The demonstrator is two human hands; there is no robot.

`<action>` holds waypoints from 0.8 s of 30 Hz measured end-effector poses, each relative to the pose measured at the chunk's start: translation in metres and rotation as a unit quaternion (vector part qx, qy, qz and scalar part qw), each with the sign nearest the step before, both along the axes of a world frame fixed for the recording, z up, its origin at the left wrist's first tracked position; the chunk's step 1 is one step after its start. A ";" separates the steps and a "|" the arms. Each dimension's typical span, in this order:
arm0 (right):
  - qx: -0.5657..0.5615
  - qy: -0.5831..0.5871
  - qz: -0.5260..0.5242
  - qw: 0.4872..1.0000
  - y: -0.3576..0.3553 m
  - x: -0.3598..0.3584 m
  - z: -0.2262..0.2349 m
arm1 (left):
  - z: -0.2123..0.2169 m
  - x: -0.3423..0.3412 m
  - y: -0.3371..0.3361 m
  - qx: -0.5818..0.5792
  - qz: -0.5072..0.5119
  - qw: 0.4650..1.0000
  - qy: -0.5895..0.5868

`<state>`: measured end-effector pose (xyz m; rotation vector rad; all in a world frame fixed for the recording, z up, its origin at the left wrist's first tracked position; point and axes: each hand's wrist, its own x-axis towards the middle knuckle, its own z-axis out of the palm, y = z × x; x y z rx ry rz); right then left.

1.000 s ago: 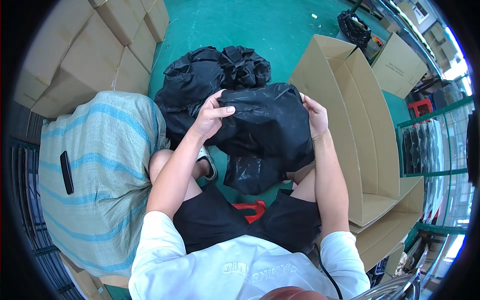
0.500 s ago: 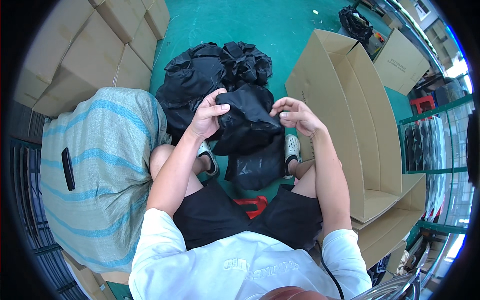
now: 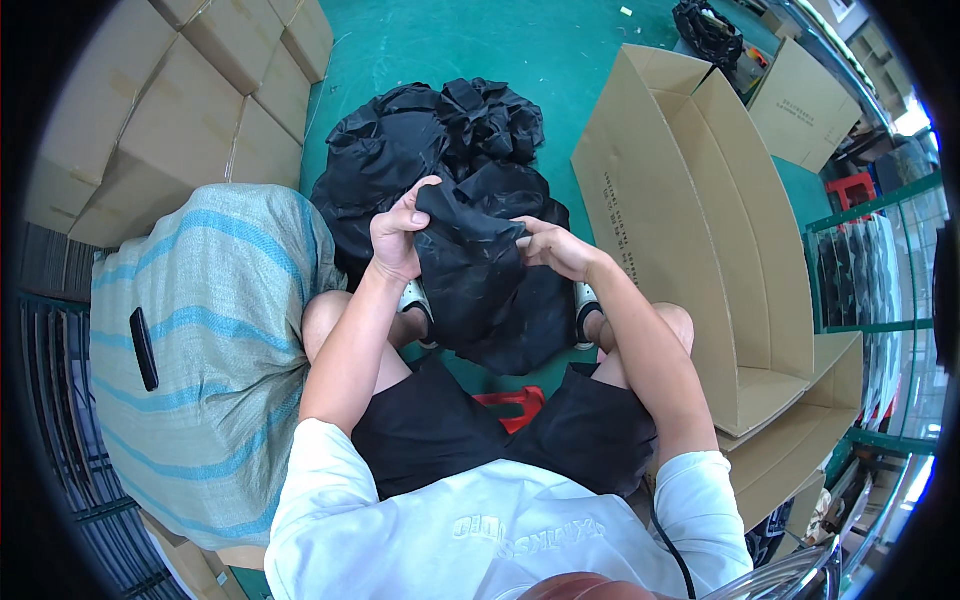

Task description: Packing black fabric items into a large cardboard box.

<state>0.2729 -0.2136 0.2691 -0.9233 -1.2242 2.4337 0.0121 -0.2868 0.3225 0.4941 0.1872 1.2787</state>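
Note:
A piece of thin black fabric (image 3: 465,250) hangs between my two hands, over the floor between my feet. My left hand (image 3: 402,232) pinches its upper left corner, thumb on top. At the upper right edge my right hand (image 3: 556,246) grips the same piece with its fingers bent around the edge. Whether it is a bag or a flat sheet I cannot tell. Just beyond lies a crumpled heap of similar black material (image 3: 385,140), partly hidden by the held piece.
To my left stands a bulky woven sack (image 3: 200,430) with blue stripes; a black phone (image 3: 143,350) rests on it. Stacked cartons (image 3: 180,110) rise behind. An open cardboard box (image 3: 640,170) stands at my right. Between my legs shows a red stool (image 3: 520,408).
My right hand has moved left and closed on the fabric's edge. The piece now hangs spread between both hands, which have come slightly to the left.

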 end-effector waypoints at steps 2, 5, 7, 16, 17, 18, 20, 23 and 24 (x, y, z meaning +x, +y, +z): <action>-0.008 0.020 0.011 1.000 0.005 0.002 -0.006 | 0.000 -0.002 0.002 0.002 -0.001 1.000 -0.014; -0.018 0.092 0.055 0.994 0.010 0.002 -0.003 | -0.002 -0.013 0.001 -0.013 0.025 1.000 -0.012; -0.019 0.144 0.086 0.986 0.012 0.005 0.003 | -0.001 -0.017 0.000 -0.037 0.060 0.997 -0.009; 0.037 0.080 0.070 0.994 0.022 0.010 -0.014 | 0.028 -0.006 -0.005 -0.065 0.103 0.991 0.057; 0.037 0.081 0.071 0.994 0.022 0.010 -0.012 | 0.024 -0.008 -0.004 -0.065 0.104 0.991 0.058; 0.014 0.112 0.079 0.990 0.023 0.013 -0.008 | 0.016 -0.012 -0.001 -0.047 0.078 0.995 0.032; -0.016 0.133 0.043 0.990 0.018 0.010 0.018 | 0.011 -0.017 0.000 -0.031 0.056 0.998 0.007; 0.014 0.079 -0.035 0.996 0.020 0.016 0.036 | 0.014 -0.016 0.000 -0.024 0.061 0.997 0.029; 0.017 0.046 -0.044 0.998 0.022 0.019 0.029 | 0.015 -0.017 -0.001 -0.031 0.074 0.996 0.036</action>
